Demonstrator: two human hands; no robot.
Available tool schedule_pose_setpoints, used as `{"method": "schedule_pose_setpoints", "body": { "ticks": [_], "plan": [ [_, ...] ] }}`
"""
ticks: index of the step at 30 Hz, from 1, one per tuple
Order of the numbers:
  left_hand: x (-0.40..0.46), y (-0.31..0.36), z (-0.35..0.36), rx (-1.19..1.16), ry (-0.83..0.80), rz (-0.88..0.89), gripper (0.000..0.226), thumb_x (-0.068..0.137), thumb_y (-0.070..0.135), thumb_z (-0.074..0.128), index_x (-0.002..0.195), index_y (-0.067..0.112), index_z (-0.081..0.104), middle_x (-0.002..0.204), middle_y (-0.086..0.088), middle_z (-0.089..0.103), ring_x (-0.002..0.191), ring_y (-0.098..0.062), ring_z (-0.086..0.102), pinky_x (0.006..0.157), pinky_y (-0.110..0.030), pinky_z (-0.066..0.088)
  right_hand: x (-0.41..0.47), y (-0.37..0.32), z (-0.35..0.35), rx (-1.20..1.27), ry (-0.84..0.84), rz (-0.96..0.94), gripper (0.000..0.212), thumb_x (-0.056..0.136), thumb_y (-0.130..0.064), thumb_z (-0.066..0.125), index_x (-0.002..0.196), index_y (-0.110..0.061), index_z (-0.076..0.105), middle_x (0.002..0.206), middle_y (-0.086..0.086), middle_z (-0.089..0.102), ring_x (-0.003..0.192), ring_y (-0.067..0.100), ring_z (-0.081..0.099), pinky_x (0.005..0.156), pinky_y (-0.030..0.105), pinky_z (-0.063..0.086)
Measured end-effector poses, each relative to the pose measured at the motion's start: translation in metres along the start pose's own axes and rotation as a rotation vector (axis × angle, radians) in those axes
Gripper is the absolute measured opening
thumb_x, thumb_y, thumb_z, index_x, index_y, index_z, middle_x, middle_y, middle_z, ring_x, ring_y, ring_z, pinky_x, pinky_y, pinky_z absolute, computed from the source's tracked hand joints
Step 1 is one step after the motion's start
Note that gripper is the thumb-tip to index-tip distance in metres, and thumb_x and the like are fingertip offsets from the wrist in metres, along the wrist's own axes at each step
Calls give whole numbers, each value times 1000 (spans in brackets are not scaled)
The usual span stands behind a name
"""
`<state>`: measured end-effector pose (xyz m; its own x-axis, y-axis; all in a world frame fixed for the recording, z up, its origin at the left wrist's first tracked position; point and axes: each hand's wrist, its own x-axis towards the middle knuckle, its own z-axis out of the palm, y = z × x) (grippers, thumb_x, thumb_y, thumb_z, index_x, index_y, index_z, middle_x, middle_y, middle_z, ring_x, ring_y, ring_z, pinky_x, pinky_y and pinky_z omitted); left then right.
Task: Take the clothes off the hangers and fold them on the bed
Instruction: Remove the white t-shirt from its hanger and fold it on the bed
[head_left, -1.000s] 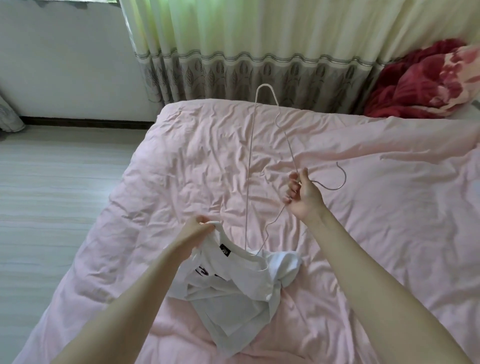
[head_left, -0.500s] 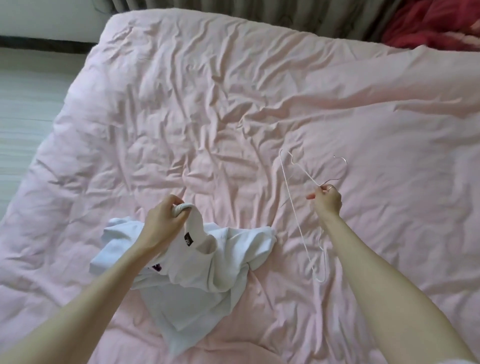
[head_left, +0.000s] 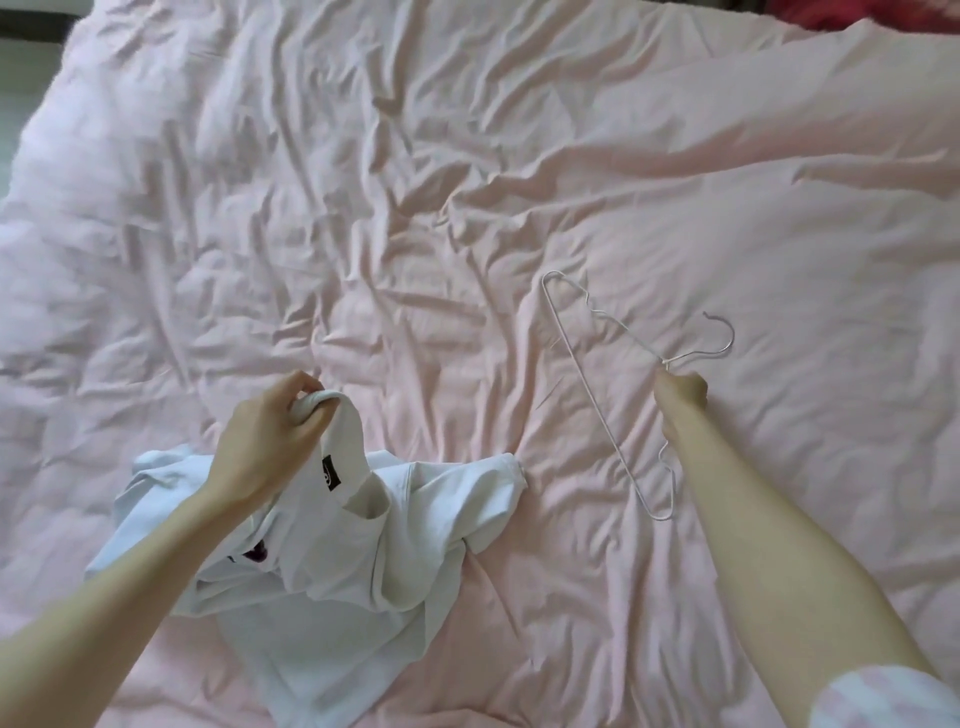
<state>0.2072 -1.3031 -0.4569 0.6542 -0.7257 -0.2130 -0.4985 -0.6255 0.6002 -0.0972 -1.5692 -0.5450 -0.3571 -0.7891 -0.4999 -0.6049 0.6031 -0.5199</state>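
Observation:
A white T-shirt (head_left: 363, 551) with a black neck label lies crumpled on the pink bed (head_left: 467, 182), near its front. My left hand (head_left: 265, 431) grips the shirt's collar and lifts it a little above the heap. To the right, a thin white wire hanger (head_left: 597, 395) lies flat on the cover, free of the shirt. My right hand (head_left: 680, 395) pinches the hanger at its neck, just below the hook. The fingertips of that hand are hidden behind its back.
The wrinkled pink cover fills nearly the whole view. A strip of pale floor (head_left: 13, 57) shows at the far left edge. A bit of red blanket (head_left: 852, 13) peeks in at the top right corner.
The hanger, held upright above the bed a second ago, has come down to the right and now lies on the cover. My view has tilted downward. My left hand keeps hold of the collar.

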Motion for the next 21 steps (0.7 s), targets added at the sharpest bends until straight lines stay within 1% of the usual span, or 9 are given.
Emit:
{"method": "schedule_pose_setpoints", "body": {
  "ticks": [4, 6, 8, 9, 11, 13, 15, 17, 21],
  "plan": [
    [-2, -2, -3, -31, -6, -18, 13, 87, 24, 63, 86, 11, 61, 69, -6, 60, 70, -27, 54, 60, -34, 41, -36, 1, 16, -7, -82, -46, 46, 92, -14, 46, 136, 1, 41, 134, 19, 50, 122, 34, 49, 98, 35, 40],
    [-2, -2, -7, -64, -30, -43, 14, 86, 21, 63, 85, 7, 62, 71, -7, 60, 69, -23, 52, 58, -26, 38, -72, 2, 31, 4, -217, -146, 36, 91, -13, 48, 126, -3, 52, 113, 13, 60, 107, 27, 55, 85, 31, 43],
    [-4, -2, -14, -82, -69, -57, 14, 86, 19, 64, 85, 6, 63, 71, -5, 57, 68, -20, 50, 57, -25, 36, -118, 5, 52, -2, -448, -240, 19, 92, -15, 50, 110, -12, 57, 91, 2, 56, 94, 17, 49, 72, 27, 41],
    [-6, -3, -19, -89, -85, -50, 13, 86, 19, 64, 85, 6, 63, 71, -5, 57, 69, -19, 49, 57, -25, 35, -145, 6, 62, -22, -572, -290, 20, 93, -17, 52, 112, -13, 57, 96, 0, 56, 96, 15, 49, 75, 24, 41],
    [-14, -5, -35, -99, -127, -25, 13, 86, 21, 64, 84, 8, 63, 75, -7, 59, 69, -18, 50, 56, -25, 35, -199, 8, 80, -97, -810, -400, 40, 93, -29, 56, 129, -10, 51, 120, 1, 56, 112, 12, 51, 91, 21, 39],
    [-24, -9, -52, -110, -133, 13, 12, 85, 22, 65, 82, 11, 63, 77, -10, 61, 68, -17, 50, 56, -26, 35, -246, 10, 96, -206, -974, -510, 55, 91, -40, 57, 138, -17, 43, 133, -1, 50, 124, 12, 46, 97, 22, 37],
    [-34, -13, -70, -142, -106, 56, 12, 84, 23, 67, 77, 15, 62, 71, -8, 58, 66, -15, 47, 55, -24, 34, -277, 12, 111, -318, -985, -660, 51, 87, -48, 58, 131, -24, 50, 129, -4, 54, 123, 15, 48, 98, 29, 40],
    [-47, -18, -92, -183, -67, 99, 16, 81, 28, 70, 72, 21, 60, 63, 1, 52, 59, -8, 43, 51, -18, 31, -301, 11, 118, -485, -850, -830, 43, 85, -51, 55, 112, -18, 57, 113, 2, 61, 112, 24, 53, 92, 39, 43],
    [-66, -31, -133, -189, 0, 127, 25, 65, 52, 61, 68, 27, 59, 56, 17, 52, 56, -2, 46, 50, -15, 32, -319, 1, 100, -552, -692, -864, 36, 90, -48, 52, 80, -15, 46, 92, 4, 56, 94, 26, 52, 76, 34, 36]
  ]
}}
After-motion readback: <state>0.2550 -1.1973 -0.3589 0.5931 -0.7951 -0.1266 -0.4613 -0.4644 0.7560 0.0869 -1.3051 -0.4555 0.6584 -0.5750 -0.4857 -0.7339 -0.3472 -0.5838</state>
